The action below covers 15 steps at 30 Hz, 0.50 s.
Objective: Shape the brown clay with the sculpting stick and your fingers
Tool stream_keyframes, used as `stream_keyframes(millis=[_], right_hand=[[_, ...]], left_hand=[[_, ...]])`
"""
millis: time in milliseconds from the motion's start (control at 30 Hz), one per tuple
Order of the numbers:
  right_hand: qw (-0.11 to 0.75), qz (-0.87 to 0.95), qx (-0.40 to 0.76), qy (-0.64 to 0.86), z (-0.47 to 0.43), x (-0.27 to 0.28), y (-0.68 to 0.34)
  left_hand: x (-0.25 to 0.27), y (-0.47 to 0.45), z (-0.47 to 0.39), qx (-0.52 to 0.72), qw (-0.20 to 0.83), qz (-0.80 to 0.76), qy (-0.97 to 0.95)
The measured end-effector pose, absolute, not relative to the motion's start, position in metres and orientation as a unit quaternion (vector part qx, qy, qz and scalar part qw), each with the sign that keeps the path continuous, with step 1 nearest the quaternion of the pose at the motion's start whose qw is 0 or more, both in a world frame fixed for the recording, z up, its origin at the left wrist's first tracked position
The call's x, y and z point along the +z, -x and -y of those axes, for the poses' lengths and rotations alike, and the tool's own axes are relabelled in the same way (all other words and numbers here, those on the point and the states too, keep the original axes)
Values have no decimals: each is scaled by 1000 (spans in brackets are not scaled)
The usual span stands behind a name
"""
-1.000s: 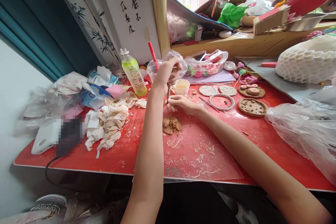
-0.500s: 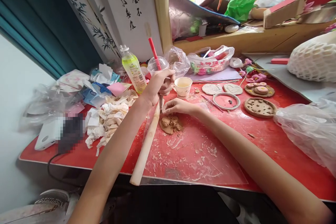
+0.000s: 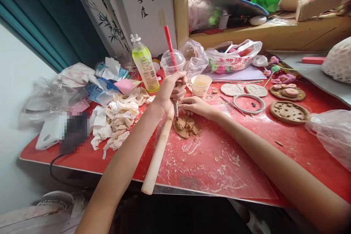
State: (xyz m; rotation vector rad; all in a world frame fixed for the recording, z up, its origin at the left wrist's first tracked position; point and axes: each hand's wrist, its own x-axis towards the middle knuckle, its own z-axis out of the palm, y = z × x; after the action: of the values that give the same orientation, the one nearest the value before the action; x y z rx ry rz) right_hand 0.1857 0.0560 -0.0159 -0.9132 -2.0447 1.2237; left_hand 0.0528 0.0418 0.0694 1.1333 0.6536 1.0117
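1. On the red table (image 3: 274,153), head view: the left hand (image 3: 171,89) clenches a thin tool (image 3: 176,109), its tip touching the brown clay lump (image 3: 186,126).
2. Beside it, the right hand (image 3: 196,105) rests fingers loosely curled at the clay's far edge; a rolling pin (image 3: 157,153) lies just left.

- Red bench (image 3: 274,146), smeared with pale clay residue.
- On it: brown clay lump (image 3: 186,126), wooden rolling pin (image 3: 157,153), crumpled tissues (image 3: 115,124), white cup (image 3: 201,85), drink bottle (image 3: 144,65), metal ring (image 3: 249,103), 1 studded clay disc (image 3: 289,112).
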Motion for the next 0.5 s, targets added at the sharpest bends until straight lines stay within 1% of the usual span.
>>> stream_keyframes(millis=[200,400,500], right_hand=[[292,768,449,350,-57,-17,-185],[279,762,455,366,-52,-11,-185],[279,764,453,364,-52,-12,-184]], left_hand=[[62,-51,-46,412,712,-259,-507],[76,-39,-44,471,725,-209,-457],[78,-40,-42,476,728,-210,-447]])
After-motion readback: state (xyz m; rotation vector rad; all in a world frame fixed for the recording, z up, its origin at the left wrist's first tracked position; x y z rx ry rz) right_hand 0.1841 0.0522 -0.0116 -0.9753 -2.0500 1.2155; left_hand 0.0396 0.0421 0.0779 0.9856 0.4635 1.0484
